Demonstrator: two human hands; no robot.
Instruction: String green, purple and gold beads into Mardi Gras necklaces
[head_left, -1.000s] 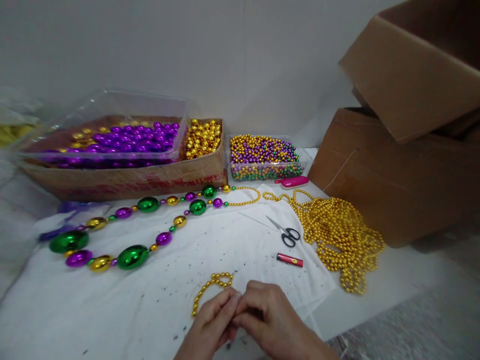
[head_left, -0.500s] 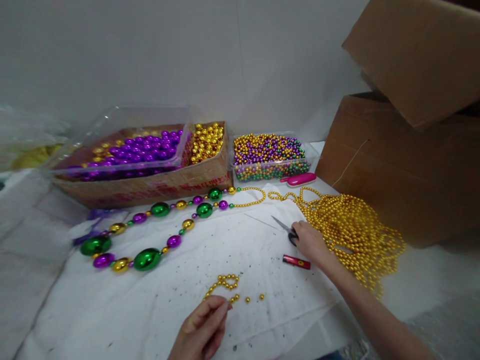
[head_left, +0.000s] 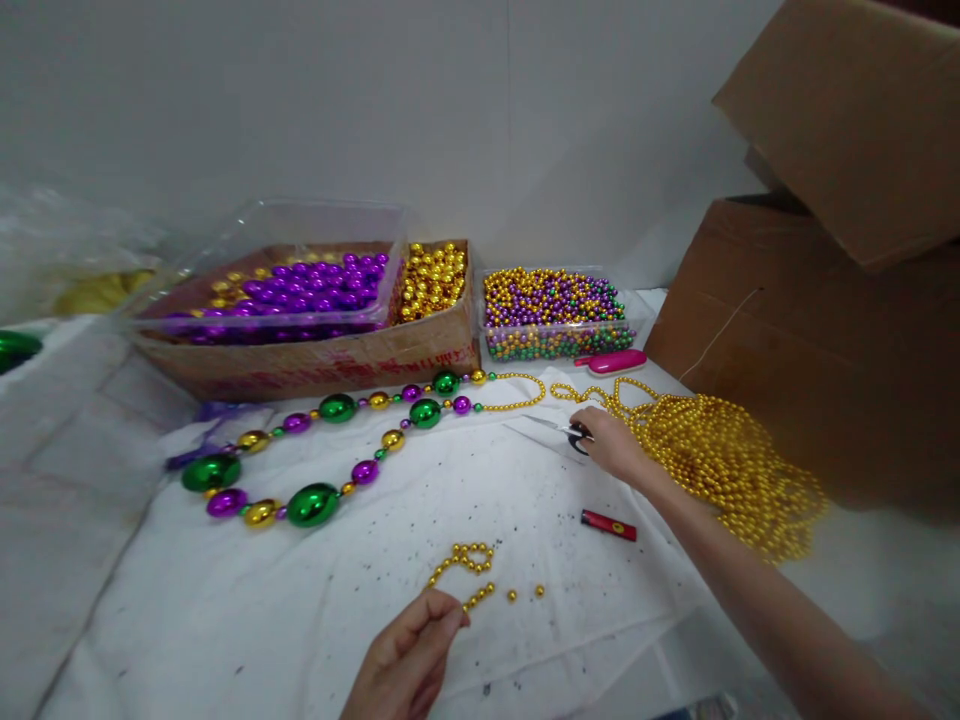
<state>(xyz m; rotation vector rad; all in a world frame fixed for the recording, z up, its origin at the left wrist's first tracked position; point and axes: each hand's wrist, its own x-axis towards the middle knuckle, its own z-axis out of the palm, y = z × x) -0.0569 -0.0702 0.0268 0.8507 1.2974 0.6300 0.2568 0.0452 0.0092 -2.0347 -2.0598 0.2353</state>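
Observation:
My left hand (head_left: 416, 650) is closed in a pinch at the near edge of the white cloth (head_left: 315, 610). Between its thumb and fingers runs a short strand of gold beads (head_left: 472, 560), its far part looped on the cloth. Two loose gold beads (head_left: 526, 592) lie just right of the strand. Farther off, my right hand (head_left: 609, 440) has its fingers on the black handles of a pair of scissors (head_left: 576, 438), blades pointing left. A thin needle-like line beside the blades is too faint to make out. A red lighter (head_left: 608, 525) lies nearer me, below the right hand.
A large necklace (head_left: 313, 504) of green, purple and gold beads stretches across the left. Behind it stand a carton (head_left: 330, 368) and clear tubs of beads (head_left: 555, 340). Gold bead strands (head_left: 712, 450) pile at right, near brown boxes (head_left: 787, 350). A pink case (head_left: 616, 362) lies behind.
The scissors have turned flatter, their blades now pointing more directly left, and my right hand has shifted slightly away from me. My left hand keeps its pinch on the strand. The view has shifted slightly.

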